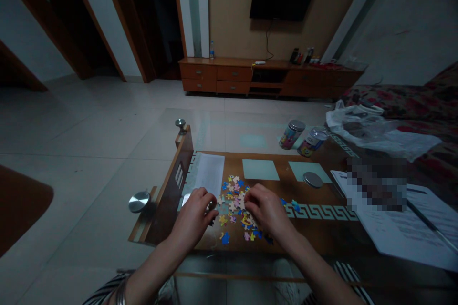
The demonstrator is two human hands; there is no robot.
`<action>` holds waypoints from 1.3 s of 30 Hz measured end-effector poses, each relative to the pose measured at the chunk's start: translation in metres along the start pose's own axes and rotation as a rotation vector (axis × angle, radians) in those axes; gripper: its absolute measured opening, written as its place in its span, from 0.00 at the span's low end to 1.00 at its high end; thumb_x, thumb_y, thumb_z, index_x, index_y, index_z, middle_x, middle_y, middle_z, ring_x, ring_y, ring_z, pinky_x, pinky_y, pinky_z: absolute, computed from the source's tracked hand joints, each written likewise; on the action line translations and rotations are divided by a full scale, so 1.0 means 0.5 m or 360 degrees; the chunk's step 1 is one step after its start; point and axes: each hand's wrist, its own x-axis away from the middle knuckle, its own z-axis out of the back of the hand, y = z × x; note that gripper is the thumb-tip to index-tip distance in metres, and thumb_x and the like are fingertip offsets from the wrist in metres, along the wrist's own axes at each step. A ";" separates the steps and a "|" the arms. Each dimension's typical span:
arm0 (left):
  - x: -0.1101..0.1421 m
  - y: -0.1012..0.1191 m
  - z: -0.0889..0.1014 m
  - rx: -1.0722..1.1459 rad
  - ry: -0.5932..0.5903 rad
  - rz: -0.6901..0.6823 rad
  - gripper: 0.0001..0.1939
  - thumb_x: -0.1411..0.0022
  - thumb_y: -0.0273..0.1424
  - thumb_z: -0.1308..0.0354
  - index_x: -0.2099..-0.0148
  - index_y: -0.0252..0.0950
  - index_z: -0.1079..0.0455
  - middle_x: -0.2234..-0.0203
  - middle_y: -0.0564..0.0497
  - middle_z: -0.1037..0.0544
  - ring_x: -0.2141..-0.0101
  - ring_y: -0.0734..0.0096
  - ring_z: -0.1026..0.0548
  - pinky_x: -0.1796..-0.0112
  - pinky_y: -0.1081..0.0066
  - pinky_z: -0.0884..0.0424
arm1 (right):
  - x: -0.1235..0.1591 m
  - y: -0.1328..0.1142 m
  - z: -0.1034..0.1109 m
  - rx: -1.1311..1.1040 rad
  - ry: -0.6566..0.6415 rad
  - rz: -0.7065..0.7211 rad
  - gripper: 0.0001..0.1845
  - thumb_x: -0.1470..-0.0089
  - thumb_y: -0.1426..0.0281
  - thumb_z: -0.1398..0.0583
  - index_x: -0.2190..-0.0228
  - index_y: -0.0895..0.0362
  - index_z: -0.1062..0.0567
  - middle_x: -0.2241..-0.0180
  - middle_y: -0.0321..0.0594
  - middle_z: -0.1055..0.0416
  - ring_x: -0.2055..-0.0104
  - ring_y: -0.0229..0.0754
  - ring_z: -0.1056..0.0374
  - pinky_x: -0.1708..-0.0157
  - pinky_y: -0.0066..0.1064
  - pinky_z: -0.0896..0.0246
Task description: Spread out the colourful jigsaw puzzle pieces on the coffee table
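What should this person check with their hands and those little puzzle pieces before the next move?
1. Both hands near the puzzle pieces: ok.
2. Piece held in the left hand: cannot tell, curled fingers hide it.
3. All pieces gathered together: not ok, a few lie beyond the right hand.
4. Cans upright, away from the hands: ok.
5. Round lid clear of the pieces: ok.

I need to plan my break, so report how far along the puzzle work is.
Done: the puzzle pieces are spread on the table.
In hand: left hand and right hand are at the pieces; any grip is unclear.
Remaining: apparently most of the joining, as I can make out no finished section.
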 end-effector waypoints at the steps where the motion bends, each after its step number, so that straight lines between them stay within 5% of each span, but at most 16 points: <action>1: 0.002 0.005 -0.001 -0.0001 -0.0017 -0.0010 0.06 0.44 0.26 0.40 0.62 0.38 0.31 0.63 0.48 0.29 0.58 0.61 0.30 0.58 0.64 0.32 | 0.002 -0.004 -0.002 -0.0098 0.0008 0.0047 0.09 0.49 0.81 0.42 0.75 0.55 0.28 0.71 0.36 0.32 0.67 0.40 0.35 0.66 0.30 0.42; 5: 0.005 0.013 -0.003 -0.0015 -0.0086 -0.0084 0.08 0.45 0.25 0.38 0.61 0.38 0.30 0.62 0.48 0.29 0.57 0.60 0.32 0.57 0.63 0.34 | 0.017 -0.025 -0.018 -0.0330 -0.0078 0.0444 0.12 0.50 0.84 0.44 0.73 0.55 0.28 0.69 0.36 0.30 0.64 0.39 0.34 0.64 0.29 0.41; 10: 0.009 0.003 -0.001 -0.0010 -0.0162 -0.0156 0.13 0.46 0.20 0.42 0.59 0.40 0.31 0.60 0.49 0.29 0.56 0.61 0.33 0.56 0.63 0.34 | 0.030 -0.026 -0.024 -0.0179 -0.0222 0.0795 0.17 0.50 0.86 0.46 0.71 0.54 0.25 0.66 0.38 0.27 0.60 0.41 0.35 0.60 0.32 0.41; 20: 0.013 -0.023 0.020 0.0049 -0.0129 -0.0080 0.20 0.50 0.14 0.55 0.58 0.36 0.36 0.60 0.45 0.30 0.59 0.64 0.30 0.58 0.66 0.33 | 0.020 -0.013 0.000 0.0028 -0.0070 0.0451 0.12 0.47 0.82 0.43 0.68 0.55 0.24 0.66 0.40 0.28 0.61 0.44 0.36 0.62 0.34 0.41; 28: -0.001 -0.009 0.002 -0.0120 -0.0017 -0.0088 0.11 0.41 0.24 0.48 0.56 0.38 0.34 0.59 0.47 0.31 0.55 0.60 0.33 0.55 0.62 0.33 | 0.008 -0.027 -0.015 0.0331 -0.0093 0.0271 0.08 0.46 0.79 0.41 0.67 0.56 0.23 0.64 0.44 0.30 0.59 0.47 0.36 0.63 0.34 0.41; 39: -0.046 0.013 -0.012 -0.0383 0.0088 0.0018 0.11 0.40 0.20 0.51 0.62 0.37 0.30 0.64 0.46 0.29 0.58 0.61 0.32 0.58 0.63 0.35 | 0.001 -0.034 -0.009 0.0310 0.0035 0.0101 0.10 0.42 0.77 0.44 0.64 0.58 0.23 0.62 0.46 0.29 0.57 0.48 0.37 0.58 0.35 0.40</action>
